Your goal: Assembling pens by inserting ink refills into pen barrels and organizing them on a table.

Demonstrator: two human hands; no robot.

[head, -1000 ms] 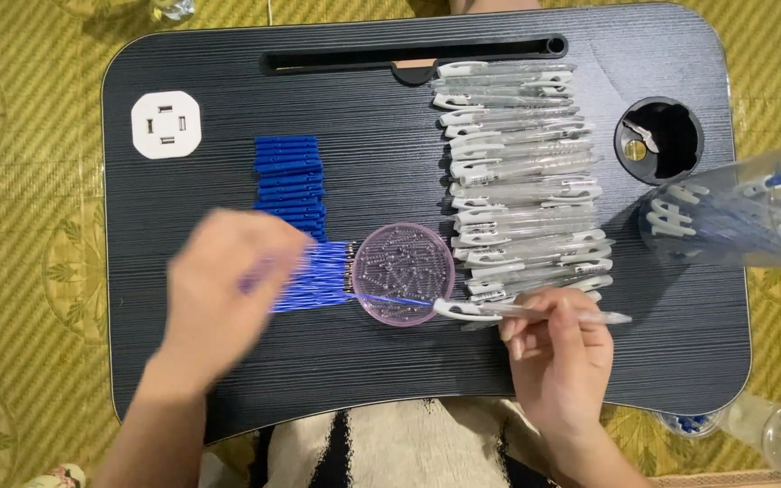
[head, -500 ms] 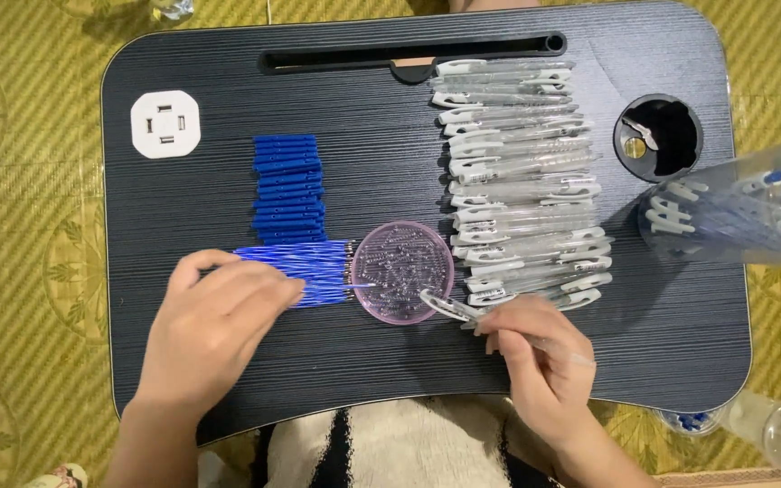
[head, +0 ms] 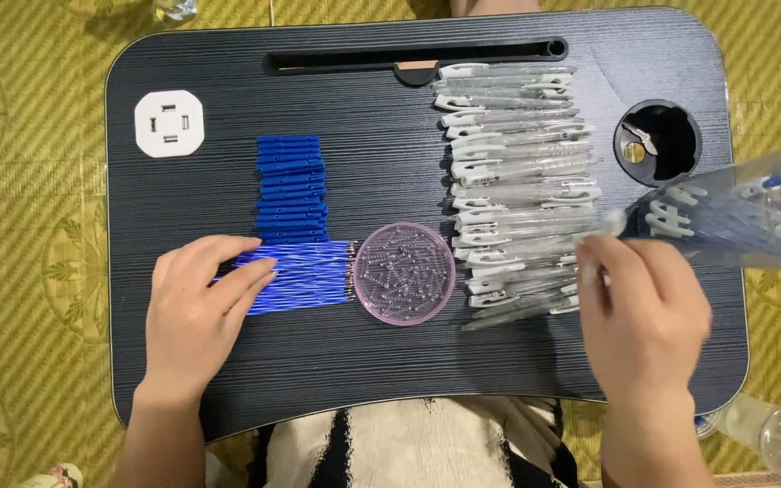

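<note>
We saw our left hand [head: 199, 312] lying palm down in the lower left of the frame on the black counter [head: 390, 380], its fingers loosely spread and their tips resting on the left end of a bundle of blue ink refills [head: 305, 276]; it pinched nothing that we could make out. Just above that bundle, a neat stack of short blue pen parts [head: 291, 188] sat in a column. Touching the right end of the refills was a round pink dish [head: 404, 273] filled with tiny clear springs. To the right of the dish, a long row of clear pen barrels with white clips [head: 517, 172] ran from the top slot of the counter down to the middle of the frame. Our right hand [head: 644, 316] hovered at the lower right, over the bottom right end of that row, fingers curled together around what looked like one clear barrel, though motion blur kept us from being certain. A clear plastic cup [head: 752, 217] holding more pens lay tilted at the right edge, beside the round cup hole [head: 657, 142]. A white socket plate [head: 169, 123] sat in the upper left.
</note>
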